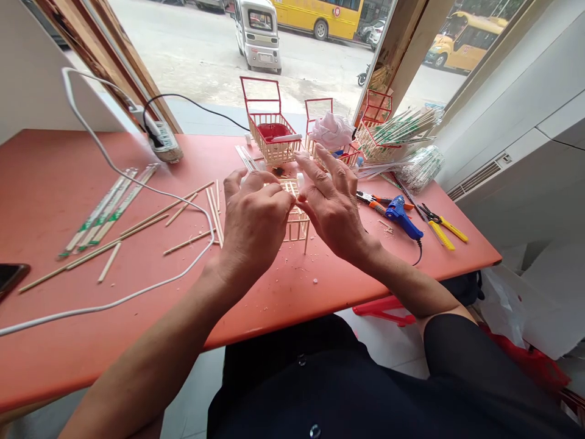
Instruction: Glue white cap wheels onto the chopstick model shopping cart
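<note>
A small frame of thin wooden sticks (298, 225) stands on the red table (55, 183) between my hands. My left hand (253, 225) is curled, its fingertips pinched on the frame's top edge. My right hand (331, 204) touches the frame from the right with thumb and forefinger, its other fingers stretched out and spread. Most of the frame is hidden behind both hands.
Loose wooden sticks (183, 213) and wrapped chopsticks (107, 210) lie at left. A white cable (137, 183) loops across. Small red-framed stick carts (273, 131) stand at the back. A blue glue gun (402, 216), pliers and yellow cutters (441, 225) lie at right. A phone (11, 275) sits far left.
</note>
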The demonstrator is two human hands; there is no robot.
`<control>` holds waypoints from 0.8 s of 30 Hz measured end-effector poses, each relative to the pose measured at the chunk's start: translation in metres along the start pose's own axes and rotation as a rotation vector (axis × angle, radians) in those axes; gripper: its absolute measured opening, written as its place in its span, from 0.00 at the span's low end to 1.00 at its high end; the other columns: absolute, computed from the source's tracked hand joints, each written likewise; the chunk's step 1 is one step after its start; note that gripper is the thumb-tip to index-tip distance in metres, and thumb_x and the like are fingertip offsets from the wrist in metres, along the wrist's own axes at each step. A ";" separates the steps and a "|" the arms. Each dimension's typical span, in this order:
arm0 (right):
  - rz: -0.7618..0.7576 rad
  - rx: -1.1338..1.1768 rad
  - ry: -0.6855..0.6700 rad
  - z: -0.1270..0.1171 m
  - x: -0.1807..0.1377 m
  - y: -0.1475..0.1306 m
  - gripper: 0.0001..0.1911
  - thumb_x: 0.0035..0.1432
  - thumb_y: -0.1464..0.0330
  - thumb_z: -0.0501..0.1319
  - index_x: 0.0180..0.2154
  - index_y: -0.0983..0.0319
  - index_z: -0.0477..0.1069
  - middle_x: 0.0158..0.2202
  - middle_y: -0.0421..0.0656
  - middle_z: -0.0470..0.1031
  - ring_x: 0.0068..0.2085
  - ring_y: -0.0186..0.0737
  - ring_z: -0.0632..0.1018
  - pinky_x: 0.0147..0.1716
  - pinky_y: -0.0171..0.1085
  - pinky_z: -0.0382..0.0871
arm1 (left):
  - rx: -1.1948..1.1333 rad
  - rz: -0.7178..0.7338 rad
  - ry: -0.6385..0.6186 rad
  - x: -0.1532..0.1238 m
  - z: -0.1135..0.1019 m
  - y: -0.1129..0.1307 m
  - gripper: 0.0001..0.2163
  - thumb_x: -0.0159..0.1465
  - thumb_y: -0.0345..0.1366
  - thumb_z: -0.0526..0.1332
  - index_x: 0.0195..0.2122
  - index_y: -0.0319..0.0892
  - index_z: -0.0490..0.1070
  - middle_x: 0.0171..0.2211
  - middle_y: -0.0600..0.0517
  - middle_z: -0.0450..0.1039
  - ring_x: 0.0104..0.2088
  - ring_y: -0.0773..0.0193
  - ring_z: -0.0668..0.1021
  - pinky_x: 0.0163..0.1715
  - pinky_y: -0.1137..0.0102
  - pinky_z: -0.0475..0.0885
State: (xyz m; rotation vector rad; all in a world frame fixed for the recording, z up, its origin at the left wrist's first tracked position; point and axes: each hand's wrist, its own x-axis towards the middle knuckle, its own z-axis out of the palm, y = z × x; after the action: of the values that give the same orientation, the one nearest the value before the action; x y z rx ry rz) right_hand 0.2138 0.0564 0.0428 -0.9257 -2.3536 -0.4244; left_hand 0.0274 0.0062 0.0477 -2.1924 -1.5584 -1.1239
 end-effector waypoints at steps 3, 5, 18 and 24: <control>-0.022 -0.053 0.022 -0.003 0.000 0.001 0.18 0.84 0.65 0.54 0.48 0.56 0.83 0.81 0.41 0.69 0.85 0.53 0.61 0.84 0.65 0.55 | 0.003 -0.009 -0.004 0.000 -0.001 0.000 0.15 0.78 0.33 0.61 0.35 0.48 0.85 0.37 0.46 0.88 0.57 0.42 0.85 0.68 0.37 0.71; -0.024 -0.075 0.037 -0.004 -0.001 0.003 0.15 0.83 0.62 0.57 0.50 0.55 0.82 0.81 0.43 0.70 0.85 0.56 0.62 0.82 0.66 0.59 | 0.009 -0.015 -0.011 0.000 -0.002 0.000 0.15 0.78 0.35 0.62 0.34 0.48 0.85 0.37 0.46 0.89 0.57 0.41 0.85 0.68 0.37 0.71; 0.038 0.086 -0.053 -0.004 0.001 0.000 0.16 0.77 0.69 0.62 0.57 0.48 0.83 0.82 0.35 0.67 0.87 0.55 0.55 0.86 0.66 0.46 | -0.039 -0.056 -0.019 -0.003 -0.035 -0.010 0.09 0.75 0.34 0.66 0.41 0.53 0.86 0.42 0.47 0.90 0.61 0.38 0.84 0.73 0.30 0.66; 0.026 0.127 -0.034 0.000 0.004 0.003 0.18 0.77 0.69 0.59 0.56 0.48 0.84 0.79 0.35 0.72 0.86 0.56 0.58 0.85 0.70 0.48 | -0.086 -0.230 0.105 -0.008 -0.087 -0.018 0.15 0.79 0.44 0.65 0.55 0.46 0.90 0.51 0.44 0.91 0.61 0.45 0.87 0.67 0.50 0.79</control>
State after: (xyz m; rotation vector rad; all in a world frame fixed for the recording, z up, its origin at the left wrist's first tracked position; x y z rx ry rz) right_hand 0.2138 0.0604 0.0453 -0.9091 -2.3665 -0.2477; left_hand -0.0286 -0.0421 0.0974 -2.0073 -1.7808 -1.3719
